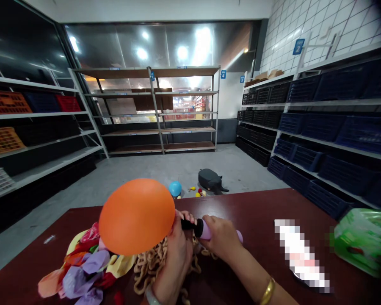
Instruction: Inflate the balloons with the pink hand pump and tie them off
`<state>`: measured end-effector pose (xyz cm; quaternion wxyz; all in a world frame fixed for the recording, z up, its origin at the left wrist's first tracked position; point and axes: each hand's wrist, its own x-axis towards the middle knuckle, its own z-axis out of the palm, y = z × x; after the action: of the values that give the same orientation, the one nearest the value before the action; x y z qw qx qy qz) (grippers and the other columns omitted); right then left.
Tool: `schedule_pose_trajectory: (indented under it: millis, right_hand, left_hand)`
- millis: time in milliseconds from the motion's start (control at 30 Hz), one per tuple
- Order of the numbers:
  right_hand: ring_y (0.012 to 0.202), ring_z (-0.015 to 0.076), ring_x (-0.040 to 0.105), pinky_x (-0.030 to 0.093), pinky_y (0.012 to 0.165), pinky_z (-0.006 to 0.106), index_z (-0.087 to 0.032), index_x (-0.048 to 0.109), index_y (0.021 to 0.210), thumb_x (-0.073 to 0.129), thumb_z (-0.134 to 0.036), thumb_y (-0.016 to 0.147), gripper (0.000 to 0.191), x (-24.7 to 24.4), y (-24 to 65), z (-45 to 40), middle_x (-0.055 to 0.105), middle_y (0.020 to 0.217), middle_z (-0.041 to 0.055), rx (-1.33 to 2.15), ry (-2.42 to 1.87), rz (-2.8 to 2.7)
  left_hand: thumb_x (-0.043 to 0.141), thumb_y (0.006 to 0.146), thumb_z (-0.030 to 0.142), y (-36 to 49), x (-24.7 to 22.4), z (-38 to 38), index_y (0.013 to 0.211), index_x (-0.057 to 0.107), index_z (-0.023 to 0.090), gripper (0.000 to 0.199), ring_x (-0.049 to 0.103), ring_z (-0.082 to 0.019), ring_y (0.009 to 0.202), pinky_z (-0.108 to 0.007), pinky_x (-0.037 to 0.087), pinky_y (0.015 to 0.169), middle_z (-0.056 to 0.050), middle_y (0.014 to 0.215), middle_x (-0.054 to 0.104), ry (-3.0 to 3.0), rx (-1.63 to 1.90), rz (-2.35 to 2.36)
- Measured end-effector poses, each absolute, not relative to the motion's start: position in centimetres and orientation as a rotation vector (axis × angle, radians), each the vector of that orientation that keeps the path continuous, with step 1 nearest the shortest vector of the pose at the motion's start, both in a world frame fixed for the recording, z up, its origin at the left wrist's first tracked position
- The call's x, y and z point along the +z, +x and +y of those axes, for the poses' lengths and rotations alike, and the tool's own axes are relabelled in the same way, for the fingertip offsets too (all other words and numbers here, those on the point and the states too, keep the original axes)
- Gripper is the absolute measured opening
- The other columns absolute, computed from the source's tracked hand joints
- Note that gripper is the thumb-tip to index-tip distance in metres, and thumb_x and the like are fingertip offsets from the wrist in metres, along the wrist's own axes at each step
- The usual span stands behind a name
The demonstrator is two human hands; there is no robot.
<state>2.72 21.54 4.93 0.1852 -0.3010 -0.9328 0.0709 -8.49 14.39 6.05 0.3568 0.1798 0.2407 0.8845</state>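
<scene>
A large orange balloon [137,216], swollen with air, stands out to the left of my hands above the table. My left hand [179,243] is closed at its neck, around the black nozzle end of a hand balloon pump [206,231]. The exact meeting of neck and nozzle is hidden by my fingers. My right hand [222,237] wraps the pump's light purple barrel, whose rounded end shows past it. Under the balloon lie a heap of limp coloured balloons [85,271] and a pile of beige, curly cord-like pieces [150,264].
The dark red table [254,212] holds a green plastic package [362,241] and a blurred-out long object [301,256] on the right. Beyond it, a blue balloon [175,189] and a dark grey bag-like item [211,180] lie on the floor. Shelves with crates [314,131] line the sides.
</scene>
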Motion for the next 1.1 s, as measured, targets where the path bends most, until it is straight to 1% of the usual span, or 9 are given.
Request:
schedule_pose_trajectory:
  millis: [67, 200, 333, 400, 567, 767, 933, 1100]
  right_hand:
    - [0.084, 0.0235, 0.063, 0.037, 0.069, 0.029, -0.023, 0.054, 0.101, 0.065, -0.042, 0.075, 0.034, 5.0, 2.7, 21.4, 0.066, 0.091, 0.0043, 0.204, -0.849, -2.622]
    - [0.083, 0.0227, 0.063, 0.036, 0.068, 0.029, -0.024, 0.054, 0.098, 0.062, -0.045, 0.077, 0.031, 4.9, 2.5, 21.3, 0.067, 0.090, 0.0033, 0.237, -0.794, -2.638]
    - [0.082, 0.0222, 0.063, 0.036, 0.067, 0.029, -0.024, 0.055, 0.096, 0.061, -0.047, 0.078, 0.029, 4.8, 2.5, 21.9, 0.067, 0.089, 0.0022, 0.210, -0.777, -2.642]
    - [0.081, 0.0221, 0.064, 0.036, 0.065, 0.028, -0.024, 0.056, 0.096, 0.062, -0.047, 0.078, 0.030, 4.9, 2.7, 22.4, 0.067, 0.088, 0.0024, 0.180, -0.793, -2.655]
    - [0.082, 0.0215, 0.063, 0.036, 0.066, 0.028, -0.025, 0.056, 0.101, 0.062, -0.046, 0.077, 0.032, 5.3, 3.4, 23.2, 0.067, 0.091, 0.0031, 0.132, -0.816, -2.682]
    - [0.080, 0.0223, 0.063, 0.036, 0.065, 0.029, -0.025, 0.055, 0.100, 0.063, -0.045, 0.076, 0.033, 5.5, 3.5, 23.0, 0.067, 0.090, 0.0034, 0.099, -0.885, -2.695]
    - [0.081, 0.0220, 0.063, 0.035, 0.065, 0.029, -0.024, 0.055, 0.100, 0.063, -0.046, 0.077, 0.033, 5.4, 3.1, 21.9, 0.067, 0.089, 0.0037, 0.149, -0.882, -2.695]
    - [0.080, 0.0216, 0.063, 0.035, 0.064, 0.028, -0.024, 0.054, 0.099, 0.063, -0.044, 0.076, 0.032, 5.5, 3.0, 21.4, 0.067, 0.090, 0.0036, 0.177, -0.863, -2.682]
  left_hand:
    - [0.069, 0.079, 0.035, -8.2, 6.1, 14.4, 0.072, 0.049, 0.019, 0.027, 0.047, -0.012, 0.063, -0.027, 0.043, 0.063, 0.001, 0.068, 0.046, 0.475, 2.274, 0.622]
    - [0.069, 0.078, 0.031, -9.5, 6.5, 14.3, 0.069, 0.045, 0.018, 0.029, 0.045, -0.011, 0.058, -0.024, 0.039, 0.054, 0.003, 0.063, 0.042, 0.416, 2.278, 0.643]
    - [0.070, 0.077, 0.030, -13.3, 7.4, 13.3, 0.066, 0.042, 0.018, 0.032, 0.043, -0.010, 0.054, -0.023, 0.037, 0.049, 0.004, 0.061, 0.040, 0.346, 2.359, 0.700]
    - [0.070, 0.077, 0.028, -15.8, 8.0, 12.4, 0.067, 0.043, 0.018, 0.030, 0.044, -0.010, 0.055, -0.023, 0.038, 0.049, 0.004, 0.062, 0.042, 0.347, 2.391, 0.698]
    - [0.070, 0.076, 0.029, -19.0, 9.0, 10.9, 0.067, 0.041, 0.018, 0.032, 0.042, -0.009, 0.052, -0.022, 0.037, 0.047, 0.005, 0.060, 0.041, 0.349, 2.458, 0.672]
    - [0.069, 0.079, 0.031, -14.8, 7.9, 12.9, 0.069, 0.043, 0.018, 0.030, 0.044, -0.010, 0.057, -0.023, 0.039, 0.052, 0.003, 0.063, 0.042, 0.378, 2.433, 0.646]
    - [0.067, 0.081, 0.030, -10.3, 6.4, 14.3, 0.072, 0.047, 0.018, 0.025, 0.047, -0.011, 0.063, -0.025, 0.042, 0.059, 0.002, 0.068, 0.043, 0.403, 2.276, 0.650]
    - [0.066, 0.081, 0.026, -8.7, 5.4, 14.7, 0.072, 0.047, 0.018, 0.022, 0.048, -0.012, 0.064, -0.025, 0.043, 0.061, 0.002, 0.069, 0.045, 0.404, 2.242, 0.624]
